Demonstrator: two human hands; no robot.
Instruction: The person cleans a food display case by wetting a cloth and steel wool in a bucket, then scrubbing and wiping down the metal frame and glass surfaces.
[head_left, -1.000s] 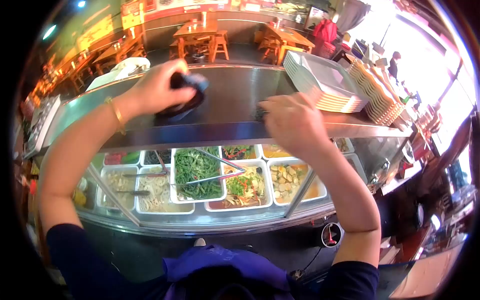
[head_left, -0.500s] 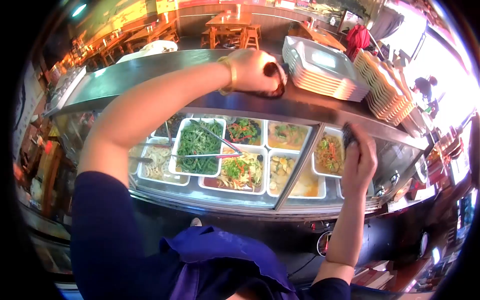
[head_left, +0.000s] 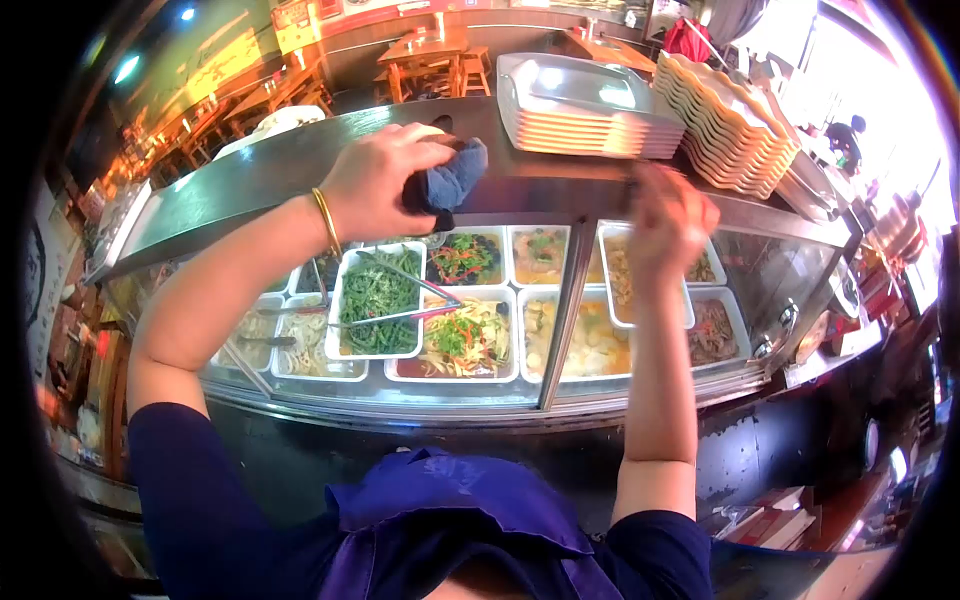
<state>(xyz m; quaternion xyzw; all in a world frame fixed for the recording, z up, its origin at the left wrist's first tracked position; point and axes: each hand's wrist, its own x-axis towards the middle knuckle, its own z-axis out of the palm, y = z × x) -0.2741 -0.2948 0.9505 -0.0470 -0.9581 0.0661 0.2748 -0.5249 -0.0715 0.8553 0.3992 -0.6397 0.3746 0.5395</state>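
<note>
My left hand (head_left: 385, 180), with a gold bangle at the wrist, is closed round a bunched dark blue cloth (head_left: 455, 180) over the front edge of the metal counter top (head_left: 290, 165). Smeared by motion, my right hand (head_left: 675, 220) hangs over the counter's front edge, below the tray stack; a small dark thing shows at its fingertips, too blurred to name. Behind the glass front lie white trays of food, among them green beans (head_left: 380, 300) with metal tongs (head_left: 400, 315) across them.
Stacked grey-white trays (head_left: 580, 115) stand on the counter between and beyond my hands. To their right is a stack of wavy-edged cream dishes (head_left: 725, 130). Wooden tables (head_left: 425, 45) and stools are in the room beyond. A person (head_left: 845, 145) appears at the far right.
My left hand has moved back left with the cloth, away from the tray stack. My right hand has risen to the counter edge. The camera view has also shifted.
</note>
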